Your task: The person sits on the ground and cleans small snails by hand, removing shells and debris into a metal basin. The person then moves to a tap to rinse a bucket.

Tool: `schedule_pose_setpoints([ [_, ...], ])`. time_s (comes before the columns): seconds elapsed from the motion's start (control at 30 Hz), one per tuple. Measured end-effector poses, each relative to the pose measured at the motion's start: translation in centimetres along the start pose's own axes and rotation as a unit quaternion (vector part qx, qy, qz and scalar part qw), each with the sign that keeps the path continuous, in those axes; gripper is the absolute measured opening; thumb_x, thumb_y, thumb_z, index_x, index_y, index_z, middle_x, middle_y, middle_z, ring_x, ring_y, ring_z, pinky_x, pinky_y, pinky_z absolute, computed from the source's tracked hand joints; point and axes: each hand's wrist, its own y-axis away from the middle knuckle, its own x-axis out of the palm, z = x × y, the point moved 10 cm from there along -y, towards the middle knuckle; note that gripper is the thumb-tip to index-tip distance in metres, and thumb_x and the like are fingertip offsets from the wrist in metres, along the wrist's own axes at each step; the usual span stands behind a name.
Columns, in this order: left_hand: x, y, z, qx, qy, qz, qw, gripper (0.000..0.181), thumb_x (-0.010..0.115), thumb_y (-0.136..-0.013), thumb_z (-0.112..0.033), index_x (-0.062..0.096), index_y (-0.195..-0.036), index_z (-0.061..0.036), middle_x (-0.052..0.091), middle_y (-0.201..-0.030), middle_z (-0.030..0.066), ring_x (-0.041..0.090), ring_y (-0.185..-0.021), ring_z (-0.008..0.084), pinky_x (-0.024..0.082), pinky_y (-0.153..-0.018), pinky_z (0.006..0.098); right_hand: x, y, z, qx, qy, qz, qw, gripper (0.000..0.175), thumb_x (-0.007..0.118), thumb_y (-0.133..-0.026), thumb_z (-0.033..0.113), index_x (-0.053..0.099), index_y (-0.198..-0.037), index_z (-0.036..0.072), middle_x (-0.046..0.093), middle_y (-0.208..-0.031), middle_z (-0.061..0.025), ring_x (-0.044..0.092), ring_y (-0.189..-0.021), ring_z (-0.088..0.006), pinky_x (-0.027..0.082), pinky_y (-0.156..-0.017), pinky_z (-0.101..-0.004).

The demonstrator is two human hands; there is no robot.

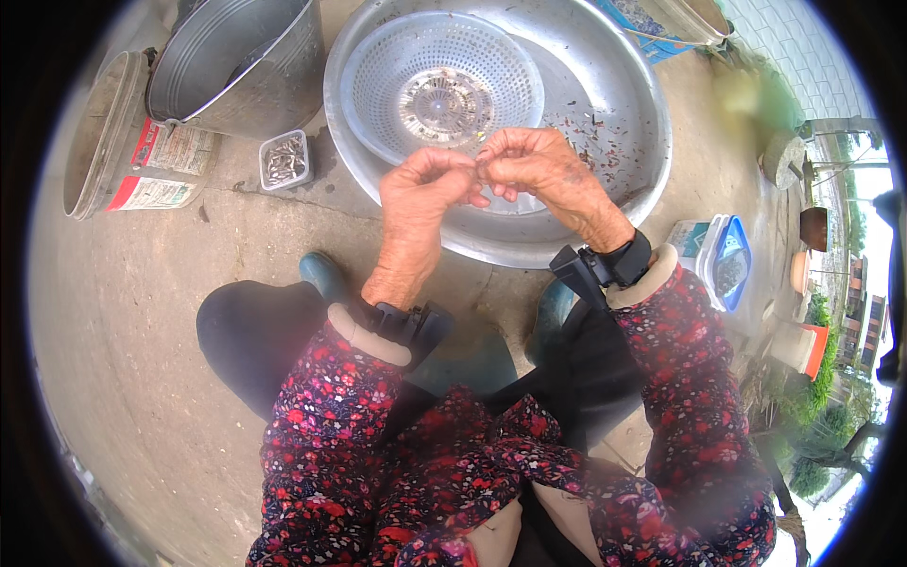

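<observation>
Over the near part of a large metal basin (655, 106), my left hand (424, 195) and my right hand (542, 170) meet, thumbs and fingertips pinched close together. Whatever lies between the fingertips is too small and covered to make out. A perforated plastic colander (521, 88) rests inside the basin, just beyond my hands, with small bits at its bottom. Reddish and dark scraps (606, 142) are scattered on the basin floor to the right. On the ground left of the basin stands a small clear plastic tub (265, 170) holding several small silvery fish (285, 159).
A metal bucket (283, 88) and a labelled plastic bucket (103, 142) stand at upper left. Right of the basin is a plastic container (691, 241) with a blue-rimmed lid. Another bucket (708, 21) is at upper right. My boots (322, 275) are close to the basin's near side.
</observation>
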Motion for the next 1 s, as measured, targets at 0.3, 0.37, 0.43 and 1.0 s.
schedule_pose_setpoints([
  [0.3,-0.3,-0.1,1.0,-0.041,0.112,-0.022,0.993,0.007,0.056,-0.081,0.003,0.057,-0.087,0.0026,0.062,-0.086,0.0123,0.064,-0.075,0.0209,0.054,-0.072,0.031,-0.7,-0.7,-2.1,-0.006,-0.092,-0.039,0.995,0.012,0.065,-0.08,0.008,0.064,-0.088,-0.001,0.062,-0.078,-0.0024,0.05,-0.064,-0.0058,0.039,-0.057,-0.0187],
  [0.37,-0.4,-0.1,1.2,-0.041,0.115,-0.027,0.992,0.006,0.056,-0.081,0.003,0.057,-0.087,0.0027,0.062,-0.086,0.0124,0.064,-0.075,0.0213,0.054,-0.072,0.0309,-0.8,-0.8,-2.5,-0.01,-0.107,-0.044,0.993,0.012,0.065,-0.08,0.008,0.064,-0.089,0.0,0.062,-0.078,-0.0018,0.049,-0.063,-0.0052,0.037,-0.055,-0.0186],
  [0.43,-0.4,-0.2,1.3,-0.042,0.118,-0.032,0.992,0.006,0.056,-0.082,0.003,0.057,-0.087,0.0027,0.062,-0.087,0.0125,0.064,-0.075,0.0215,0.054,-0.072,0.0307,-0.8,-1.0,-2.9,-0.013,-0.133,-0.038,0.99,0.012,0.065,-0.08,0.007,0.064,-0.089,0.0,0.062,-0.078,-0.0014,0.048,-0.062,-0.0046,0.036,-0.053,-0.0184],
  [1.0,0.3,-0.6,4.7,-0.136,0.273,-0.04,0.951,0.013,0.05,-0.08,0.003,0.053,-0.092,0.0049,0.057,-0.083,0.0138,0.06,-0.085,0.0297,0.052,-0.082,0.0371,-9.7,0.2,2.6,-0.119,-0.017,-0.078,0.99,0.021,0.061,-0.083,0.015,0.062,-0.099,0.002,0.064,-0.088,-0.0066,0.059,-0.077,-0.0129,0.046,-0.064,-0.0238],
])
